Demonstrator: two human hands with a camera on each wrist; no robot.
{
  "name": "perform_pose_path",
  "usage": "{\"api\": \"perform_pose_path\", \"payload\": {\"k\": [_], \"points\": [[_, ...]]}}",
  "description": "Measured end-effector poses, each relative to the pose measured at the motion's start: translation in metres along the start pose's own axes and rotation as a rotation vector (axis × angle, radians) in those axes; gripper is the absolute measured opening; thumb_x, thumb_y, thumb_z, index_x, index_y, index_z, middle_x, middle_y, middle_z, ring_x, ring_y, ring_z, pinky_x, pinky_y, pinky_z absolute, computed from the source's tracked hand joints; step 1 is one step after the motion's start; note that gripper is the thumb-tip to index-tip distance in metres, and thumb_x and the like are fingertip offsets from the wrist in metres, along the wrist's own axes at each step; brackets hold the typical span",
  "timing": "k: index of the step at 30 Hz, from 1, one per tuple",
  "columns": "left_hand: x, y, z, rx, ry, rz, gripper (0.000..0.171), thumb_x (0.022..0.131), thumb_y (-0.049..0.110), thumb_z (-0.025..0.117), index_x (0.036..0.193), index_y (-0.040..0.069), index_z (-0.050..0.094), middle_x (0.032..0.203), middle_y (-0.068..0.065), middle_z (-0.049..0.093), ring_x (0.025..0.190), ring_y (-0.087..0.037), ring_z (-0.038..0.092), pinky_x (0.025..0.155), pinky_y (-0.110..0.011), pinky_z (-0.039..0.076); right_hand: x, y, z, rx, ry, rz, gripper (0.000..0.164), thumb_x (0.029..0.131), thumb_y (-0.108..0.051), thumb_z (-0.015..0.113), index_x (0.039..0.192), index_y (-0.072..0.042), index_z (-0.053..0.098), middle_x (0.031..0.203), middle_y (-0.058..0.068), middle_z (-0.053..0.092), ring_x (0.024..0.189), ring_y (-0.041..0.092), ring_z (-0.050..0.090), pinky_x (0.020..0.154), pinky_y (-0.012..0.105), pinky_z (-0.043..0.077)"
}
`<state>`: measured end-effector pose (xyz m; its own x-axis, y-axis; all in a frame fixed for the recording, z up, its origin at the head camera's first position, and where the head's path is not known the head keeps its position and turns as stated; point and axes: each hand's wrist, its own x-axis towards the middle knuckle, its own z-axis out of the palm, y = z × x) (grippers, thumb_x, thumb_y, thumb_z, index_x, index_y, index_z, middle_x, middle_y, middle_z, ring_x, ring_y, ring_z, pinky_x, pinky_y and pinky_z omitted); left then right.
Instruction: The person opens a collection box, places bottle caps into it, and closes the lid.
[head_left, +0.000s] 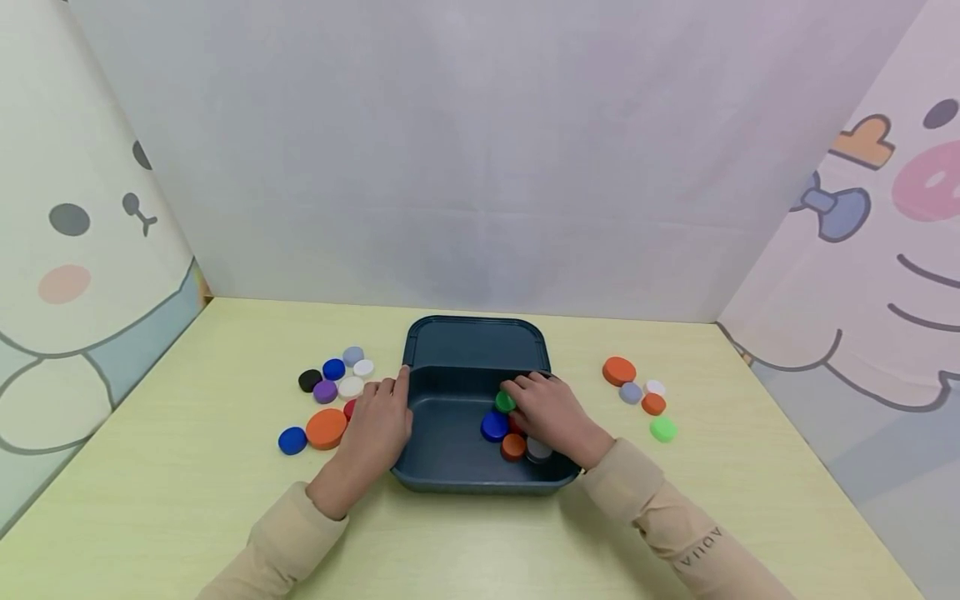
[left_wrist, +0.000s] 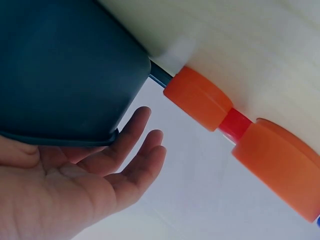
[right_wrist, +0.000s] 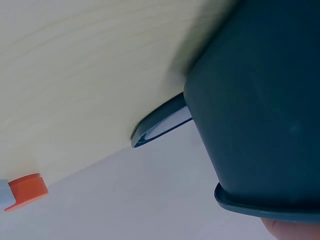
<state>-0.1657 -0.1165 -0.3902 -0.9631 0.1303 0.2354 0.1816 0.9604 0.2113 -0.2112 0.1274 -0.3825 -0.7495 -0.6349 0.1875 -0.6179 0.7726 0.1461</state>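
Observation:
A dark blue-green rectangular box (head_left: 450,483) stands in the middle of the table. My left hand (head_left: 378,421) rests against its left rim, fingers loosely extended along the outside, as the left wrist view shows. The right hand (head_left: 551,412) reaches inside over the right rim and pinches a green bottle cap (head_left: 505,402). Below that hand lie a blue cap (head_left: 494,426), an orange cap (head_left: 513,447), a grey cap (head_left: 538,451) and a partly covered red cap (head_left: 516,424). In the right wrist view the box wall (right_wrist: 260,115) hides nearly all of the right hand.
Behind the box lies a matching lid (head_left: 476,342). Left of it are several loose caps, including a large orange cap (head_left: 326,428) and a black cap (head_left: 310,381). More caps lie to the right, among them an orange cap (head_left: 618,371) and a light green cap (head_left: 663,429).

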Motion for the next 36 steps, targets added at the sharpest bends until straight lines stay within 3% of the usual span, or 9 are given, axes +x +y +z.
{"api": "perform_pose_path", "payload": {"k": [12,26,36], "points": [[0.0,-0.0008,0.0014,0.002,0.005,0.0,0.058,0.086,0.018,0.06,0.136,-0.001,0.037,0.119,-0.02,0.056,0.107,-0.036,0.05,0.089,-0.045,0.047,0.0056,-0.0035,0.0037,-0.048,-0.051,0.008,0.031,0.082,-0.022,0.065,0.112,-0.015,0.059,0.095,0.002,0.066,0.078,0.016,0.058,0.063,0.027,0.051],[0.0006,-0.0007,0.0024,-0.009,-0.001,-0.009,0.059,0.086,0.018,0.06,0.137,-0.001,0.037,0.119,-0.02,0.055,0.107,-0.036,0.05,0.089,-0.045,0.047,0.0038,-0.0043,0.0038,-0.02,-0.084,-0.018,0.031,0.083,-0.02,0.063,0.114,-0.013,0.06,0.096,0.003,0.065,0.076,0.016,0.055,0.062,0.025,0.05],[0.0002,-0.0005,0.0026,-0.005,0.004,-0.006,0.059,0.086,0.018,0.06,0.137,-0.001,0.036,0.119,-0.02,0.055,0.107,-0.036,0.05,0.089,-0.044,0.047,0.0005,-0.0024,0.0004,0.017,-0.034,-0.018,0.027,0.082,-0.022,0.065,0.108,-0.013,0.061,0.094,0.002,0.064,0.079,0.017,0.055,0.065,0.027,0.051]]}}
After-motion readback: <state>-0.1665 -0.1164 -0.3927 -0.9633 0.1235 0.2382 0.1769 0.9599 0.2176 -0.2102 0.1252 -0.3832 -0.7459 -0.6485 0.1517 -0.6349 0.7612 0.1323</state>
